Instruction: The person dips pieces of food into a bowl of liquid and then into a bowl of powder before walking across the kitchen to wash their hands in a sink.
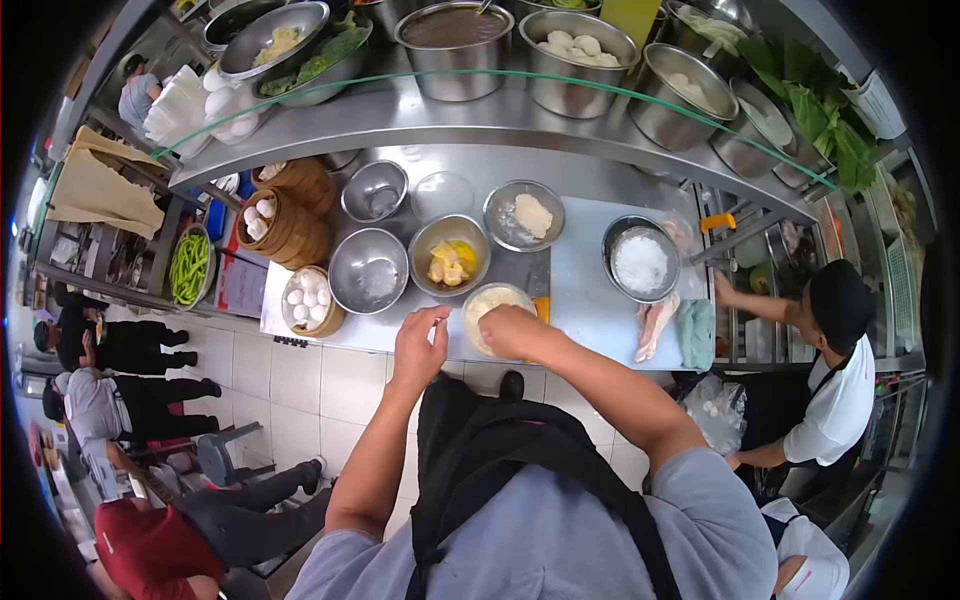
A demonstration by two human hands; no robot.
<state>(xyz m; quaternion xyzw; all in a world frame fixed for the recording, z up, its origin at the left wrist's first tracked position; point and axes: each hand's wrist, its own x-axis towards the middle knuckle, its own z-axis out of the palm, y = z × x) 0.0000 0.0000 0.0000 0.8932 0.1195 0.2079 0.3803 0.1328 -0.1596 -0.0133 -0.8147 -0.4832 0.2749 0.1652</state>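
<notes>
My right hand (508, 332) reaches into a bowl of pale crumbs (494, 297) at the counter's front edge. Its fingers are curled down, and what they hold, if anything, is hidden. Just left of that bowl, my left hand (422, 342) is raised with thumb and fingers apart and nothing visible in it. Behind the crumbs stands a steel bowl (415, 250) with yellow egg and pale pieces (452, 264). Another steel bowl (492, 225) holds a crumb-coated piece (532, 215). A bowl of white powder (641, 259) sits on the right.
Steel bowls (368, 271) and a bamboo basket of eggs (306, 301) stand left. A cleaver with a yellow handle (542, 308), raw meat (655, 328) and a green cloth (695, 333) lie right. A shelf (450, 115) overhangs the counter. A co-worker (830, 370) stands close on the right.
</notes>
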